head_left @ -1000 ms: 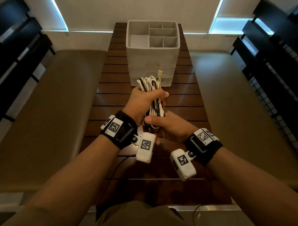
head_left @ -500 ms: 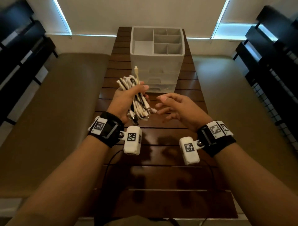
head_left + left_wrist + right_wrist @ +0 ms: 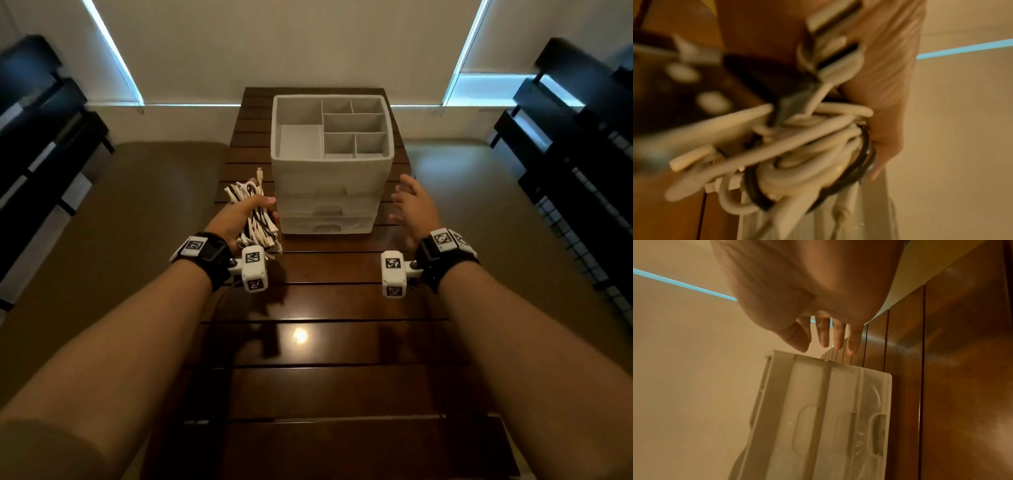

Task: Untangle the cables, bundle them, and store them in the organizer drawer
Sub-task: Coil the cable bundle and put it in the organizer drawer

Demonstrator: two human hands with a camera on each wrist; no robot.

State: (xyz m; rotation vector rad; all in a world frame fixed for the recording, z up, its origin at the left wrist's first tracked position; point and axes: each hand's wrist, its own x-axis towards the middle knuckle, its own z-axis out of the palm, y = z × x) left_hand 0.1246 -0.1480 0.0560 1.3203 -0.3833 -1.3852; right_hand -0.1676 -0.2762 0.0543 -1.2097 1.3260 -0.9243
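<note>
A bundle of white and black cables (image 3: 253, 212) is gripped in my left hand (image 3: 239, 216), just left of the organizer's drawers; one plug end sticks up above it. In the left wrist view the cable bundle (image 3: 797, 149) fills the frame, coiled against my palm. The white plastic organizer (image 3: 330, 171) stands on the wooden table (image 3: 325, 342), its top tray divided into several compartments and its three front drawers closed. My right hand (image 3: 411, 209) hovers beside the organizer's right side with straight fingers (image 3: 838, 337), holding nothing. The organizer (image 3: 818, 418) appears close below those fingers.
The slatted table is narrow, with brown cushioned benches (image 3: 113, 240) on both sides. Dark slatted furniture (image 3: 582, 154) stands at the far left and right. A thin black wire (image 3: 219, 298) runs under my left wrist.
My right hand let go of the bundle and moved out to the organizer's right side. The left hand carried the bundle forward and left, up beside the drawers.
</note>
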